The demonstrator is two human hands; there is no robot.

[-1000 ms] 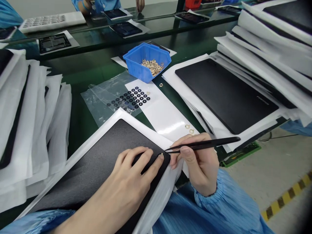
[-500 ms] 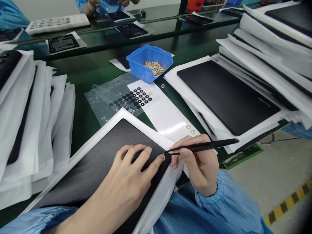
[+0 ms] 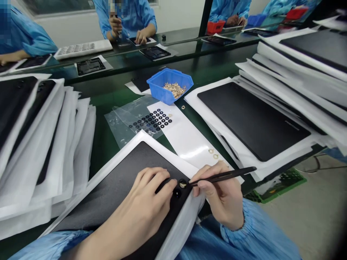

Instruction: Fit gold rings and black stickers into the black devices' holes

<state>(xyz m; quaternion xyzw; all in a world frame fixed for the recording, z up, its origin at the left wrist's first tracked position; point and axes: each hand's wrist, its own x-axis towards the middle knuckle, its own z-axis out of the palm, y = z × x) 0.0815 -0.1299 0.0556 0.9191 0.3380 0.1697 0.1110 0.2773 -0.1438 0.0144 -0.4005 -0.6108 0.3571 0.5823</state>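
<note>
A black tablet back cover [image 3: 121,180] lies tilted across white sheeting in front of me. My left hand [image 3: 143,202] rests on it palm down with fingers bent and apart, holding nothing. Just beyond its index fingertip is a round camera hole [image 3: 182,183] with a gold-coloured piece inside, and a second dark round hole [image 3: 177,194] sits below it. My right hand [image 3: 223,196] grips black tweezers [image 3: 230,175], whose tips are at the cover's corner beside the upper hole. Whether the tips pinch anything is too small to tell.
A blue bin [image 3: 165,88] holds many small gold rings. Black rings stick to a white strip [image 3: 184,139] near a clear bag [image 3: 121,119]. Interleaved covers are stacked left [image 3: 73,151] and right [image 3: 287,86]; another cover [image 3: 252,119] lies flat. Co-workers sit across the bench.
My left index finger has lifted off the upper hole and drawn back, uncovering the gold-coloured piece. The tweezer tips have pulled back slightly to the right. My view has tilted up.
</note>
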